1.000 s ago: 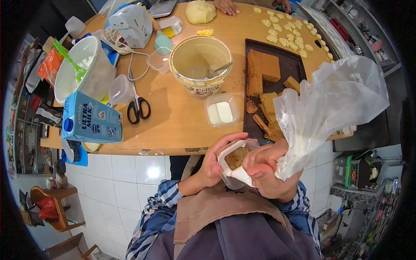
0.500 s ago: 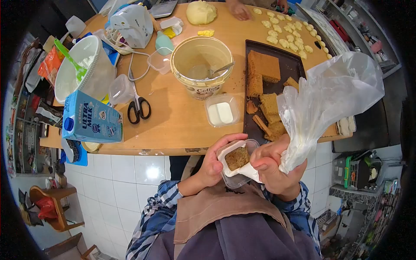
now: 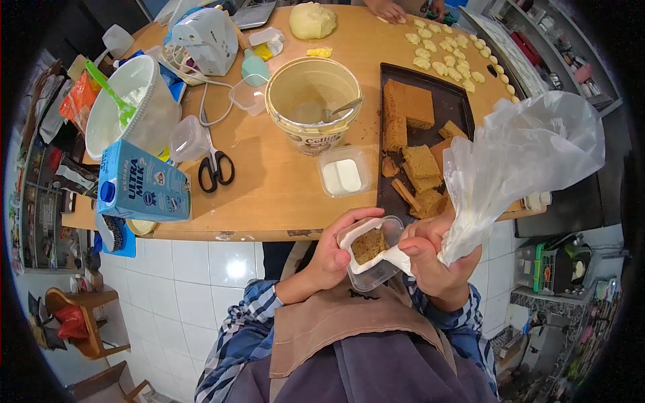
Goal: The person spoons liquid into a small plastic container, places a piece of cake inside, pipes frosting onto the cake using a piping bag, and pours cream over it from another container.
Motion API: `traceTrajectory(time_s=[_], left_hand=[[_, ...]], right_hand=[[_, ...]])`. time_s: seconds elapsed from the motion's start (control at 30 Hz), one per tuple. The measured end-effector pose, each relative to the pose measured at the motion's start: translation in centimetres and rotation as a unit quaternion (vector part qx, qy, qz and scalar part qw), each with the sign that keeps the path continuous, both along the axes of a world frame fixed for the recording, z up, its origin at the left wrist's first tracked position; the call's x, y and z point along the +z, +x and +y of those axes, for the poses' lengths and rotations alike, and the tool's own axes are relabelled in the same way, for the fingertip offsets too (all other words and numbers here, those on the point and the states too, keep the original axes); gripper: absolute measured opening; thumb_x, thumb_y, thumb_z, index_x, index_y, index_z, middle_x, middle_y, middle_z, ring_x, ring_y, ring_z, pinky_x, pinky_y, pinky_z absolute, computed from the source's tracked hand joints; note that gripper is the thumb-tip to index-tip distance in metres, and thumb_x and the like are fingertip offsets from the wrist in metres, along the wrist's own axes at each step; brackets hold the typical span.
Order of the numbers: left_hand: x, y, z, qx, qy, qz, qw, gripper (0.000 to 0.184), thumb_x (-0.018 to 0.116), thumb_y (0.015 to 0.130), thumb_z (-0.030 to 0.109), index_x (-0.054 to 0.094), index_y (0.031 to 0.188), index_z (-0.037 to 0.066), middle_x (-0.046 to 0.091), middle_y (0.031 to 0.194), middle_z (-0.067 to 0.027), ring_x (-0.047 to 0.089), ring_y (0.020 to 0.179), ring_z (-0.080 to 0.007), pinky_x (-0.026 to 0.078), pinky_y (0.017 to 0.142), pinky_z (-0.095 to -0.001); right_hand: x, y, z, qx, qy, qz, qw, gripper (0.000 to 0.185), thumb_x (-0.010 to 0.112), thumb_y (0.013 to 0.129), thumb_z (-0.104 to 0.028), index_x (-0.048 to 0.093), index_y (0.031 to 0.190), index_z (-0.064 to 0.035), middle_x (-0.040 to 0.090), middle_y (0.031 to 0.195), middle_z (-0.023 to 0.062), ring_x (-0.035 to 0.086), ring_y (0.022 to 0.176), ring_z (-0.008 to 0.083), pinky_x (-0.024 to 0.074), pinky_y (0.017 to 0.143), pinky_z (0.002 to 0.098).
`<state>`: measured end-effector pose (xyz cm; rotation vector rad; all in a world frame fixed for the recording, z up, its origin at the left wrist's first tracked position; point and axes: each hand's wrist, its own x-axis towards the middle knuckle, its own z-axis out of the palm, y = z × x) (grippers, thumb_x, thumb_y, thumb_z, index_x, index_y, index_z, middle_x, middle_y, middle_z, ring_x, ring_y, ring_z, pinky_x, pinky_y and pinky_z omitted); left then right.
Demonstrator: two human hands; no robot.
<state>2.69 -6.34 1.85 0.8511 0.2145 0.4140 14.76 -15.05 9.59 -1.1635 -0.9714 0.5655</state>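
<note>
My left hand (image 3: 334, 250) is wrapped round the side of a small clear plastic cup (image 3: 376, 279), holding it tilted in front of my apron. Inside the cup lies a piece of brown sponge cake (image 3: 369, 246), with white cream (image 3: 357, 265) along its edges. My right hand (image 3: 435, 262) squeezes a clear piping bag (image 3: 494, 195) at its gathered lower part. The bag's cream-filled tip reaches to the cup's right side, and its loose top spreads up to the right. The exact tip opening is hard to make out against the cream.
A dark tray (image 3: 457, 101) of cut sponge cake stands ahead of my right hand. Near it are a tub (image 3: 314, 134), a filled plastic cup (image 3: 344, 173), scissors (image 3: 216, 170), a milk carton (image 3: 144, 185) and a white bowl (image 3: 101, 124). Another person's hand (image 3: 388, 11) is among dough pieces at the far edge.
My right hand and the piping bag have shifted slightly right. White cream now shows along more of the cup's near and right edge. The other person's hand has moved up and right.
</note>
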Motion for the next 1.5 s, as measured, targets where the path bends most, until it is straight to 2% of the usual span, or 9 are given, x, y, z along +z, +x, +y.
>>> traceTrajectory(time_s=[0.07, 0.1, 0.33, 0.67, 0.87, 0.97, 1.17, 1.5], left_hand=[[-0.3, 0.0, 0.0, -0.005, -0.025, -0.042, 0.999, 0.096, 0.068, 0.064, 0.059, 0.032, 0.127, -0.002, 0.049, 0.118, -0.0115, 0.049, 0.107, -0.0169, 0.038, 0.094, -0.0304], [-0.3, 0.0, 0.0, -0.006, -0.023, -0.039, 0.999, 0.096, 0.068, 0.064, 0.059, 0.032, 0.127, -0.002, 0.049, 0.118, -0.0117, 0.049, 0.108, -0.0172, 0.038, 0.094, -0.0305], [-0.3, 0.0, 0.0, -0.005, -0.002, -0.033, 0.999, 0.096, 0.068, 0.064, 0.060, 0.031, 0.127, -0.002, 0.049, 0.118, -0.0128, 0.048, 0.110, -0.0185, 0.038, 0.094, -0.0312], [-0.7, 0.3, -0.1, 0.003, 0.004, -0.021, 1.000, 0.092, 0.064, 0.066, 0.061, 0.034, 0.126, -0.001, 0.051, 0.113, -0.0122, 0.050, 0.106, -0.0176, 0.039, 0.092, -0.0304], [-0.4, 0.3, -0.2, 0.015, 0.011, -0.001, 1.000, 0.089, 0.061, 0.068, 0.062, 0.035, 0.124, -0.001, 0.052, 0.112, -0.0115, 0.051, 0.105, -0.0170, 0.039, 0.091, -0.0299], [-0.8, 0.4, -0.3, 0.016, -0.004, -0.010, 1.000, 0.087, 0.060, 0.069, 0.062, 0.036, 0.124, -0.002, 0.052, 0.111, -0.0111, 0.051, 0.104, -0.0166, 0.039, 0.091, -0.0296], [-1.0, 0.3, -0.3, 0.004, -0.011, -0.003, 1.000, 0.088, 0.060, 0.069, 0.063, 0.036, 0.123, -0.002, 0.051, 0.111, -0.0107, 0.050, 0.104, -0.0159, 0.039, 0.091, -0.0290], [-1.3, 0.5, -0.5, 0.003, 0.002, -0.004, 1.000, 0.085, 0.056, 0.072, 0.064, 0.038, 0.121, -0.003, 0.050, 0.112, -0.0091, 0.049, 0.104, -0.0135, 0.038, 0.090, -0.0263]], right_hand=[[0.1, 0.2, 0.0, 0.018, 0.009, -0.064, 0.998, 0.026, 0.066, 0.076, 0.000, 0.041, 0.071, -0.0059, 0.040, 0.056, -0.0009, 0.041, 0.044, 0.0084, 0.0351, 0.042, 0.0236], [0.1, 0.3, 0.1, 0.027, 0.014, -0.096, 0.995, 0.027, 0.063, 0.076, 0.004, 0.038, 0.073, -0.0058, 0.037, 0.056, -0.0002, 0.041, 0.042, 0.0098, 0.0354, 0.041, 0.0250], [0.1, 0.4, 0.6, 0.026, 0.037, -0.170, 0.984, 0.028, 0.063, 0.075, 0.007, 0.039, 0.071, -0.0057, 0.037, 0.051, -0.0004, 0.038, 0.042, 0.0098, 0.0344, 0.041, 0.0247], [-0.2, 0.0, 0.9, -0.013, 0.039, -0.197, 0.979, 0.034, 0.063, 0.075, 0.007, 0.035, 0.062, -0.0067, 0.036, 0.049, -0.0002, 0.038, 0.042, 0.0104, 0.0294, 0.039, 0.0240], [-0.5, -0.1, 0.9, -0.021, 0.039, -0.190, 0.981, 0.037, 0.063, 0.075, 0.008, 0.034, 0.059, -0.0069, 0.037, 0.050, 0.0002, 0.042, 0.043, 0.0118, 0.0324, 0.040, 0.0244], [-0.1, -0.1, 1.4, -0.008, 0.059, -0.223, 0.973, 0.036, 0.063, 0.075, 0.008, 0.034, 0.060, -0.0070, 0.037, 0.050, 0.0001, 0.043, 0.043, 0.0123, 0.0341, 0.040, 0.0246], [1.0, -0.2, 1.9, 0.006, 0.070, -0.233, 0.970, 0.034, 0.063, 0.076, 0.007, 0.034, 0.063, -0.0077, 0.037, 0.049, 0.0001, 0.039, 0.041, 0.0120, 0.0336, 0.040, 0.0247], [0.2, 0.3, 1.7, -0.037, 0.064, -0.286, 0.955, 0.037, 0.063, 0.076, 0.005, 0.032, 0.061, -0.0085, 0.036, 0.047, 0.0007, 0.034, 0.039, 0.0132, 0.0327, 0.040, 0.0265]])
